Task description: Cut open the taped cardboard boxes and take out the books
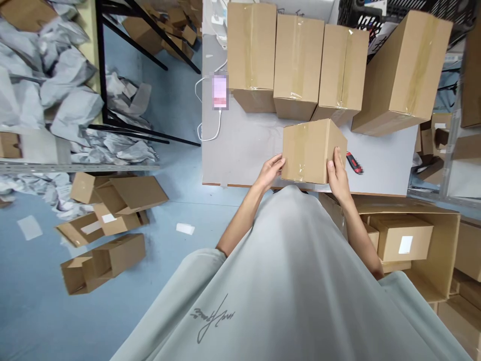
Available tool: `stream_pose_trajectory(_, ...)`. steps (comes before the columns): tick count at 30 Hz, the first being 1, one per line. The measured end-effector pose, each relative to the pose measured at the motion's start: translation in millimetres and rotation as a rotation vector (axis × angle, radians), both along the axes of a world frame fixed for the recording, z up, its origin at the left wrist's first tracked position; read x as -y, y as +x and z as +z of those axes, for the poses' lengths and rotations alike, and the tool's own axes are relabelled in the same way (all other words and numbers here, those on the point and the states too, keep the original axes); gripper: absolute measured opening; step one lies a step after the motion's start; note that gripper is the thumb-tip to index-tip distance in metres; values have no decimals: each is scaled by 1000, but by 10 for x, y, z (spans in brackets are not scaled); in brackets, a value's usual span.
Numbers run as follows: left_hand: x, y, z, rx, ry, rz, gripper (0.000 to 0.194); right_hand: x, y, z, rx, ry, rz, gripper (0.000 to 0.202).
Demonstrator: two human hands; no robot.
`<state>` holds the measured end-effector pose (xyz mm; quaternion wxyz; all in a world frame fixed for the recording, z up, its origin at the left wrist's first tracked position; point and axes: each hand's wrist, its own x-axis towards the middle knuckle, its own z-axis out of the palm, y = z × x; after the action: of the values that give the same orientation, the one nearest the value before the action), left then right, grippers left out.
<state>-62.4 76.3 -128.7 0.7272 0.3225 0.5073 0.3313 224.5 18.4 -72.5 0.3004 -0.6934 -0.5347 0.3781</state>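
Observation:
Between my two hands is a small cardboard box (305, 150), taped shut along its top, near the front edge of the table (248, 150). My left hand (271, 170) grips its left side at the lower corner, thumb and fingertips against the cardboard. On the opposite side, my right hand (338, 175) presses its fingers flat to the box's right face. A red and black box cutter (353, 163) lies on the table just right of my right hand. Whether the held box rests on the table or is lifted slightly, I cannot tell.
Several taped cartons (298, 60) stand in a row along the table's back. A phone (220, 92) with a white cable lies at left. Below right is a large open carton (432, 281) holding boxes. Empty boxes (108, 260) litter the floor; grey bags (45, 75) fill the left shelf.

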Motion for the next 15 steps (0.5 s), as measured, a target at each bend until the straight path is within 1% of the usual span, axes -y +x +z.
stream_pose_trajectory(3,13,-15,254,-77,147,23,76,-35,-96,113,-114,-36,-24,98)
stream_pose_trajectory(5,26,-82,403,-132,238,62,76,-52,-135,117,-202,-49,-7,96)
stream_pose_trajectory(7,44,-173,492,-194,302,90,74,-67,-208,72,-283,-64,6,94)
stream_pose_trajectory(9,65,-262,506,-246,310,105,74,-79,-315,-12,-332,-98,10,94)
stream_pose_trajectory(11,86,-328,463,-276,282,113,76,-87,-417,-113,-341,-121,7,96)
stream_pose_trajectory(13,109,-357,409,-305,257,123,77,-83,-473,-194,-319,-114,6,96)
stream_pose_trajectory(15,134,-347,387,-334,253,130,77,-65,-472,-229,-253,-82,33,95)
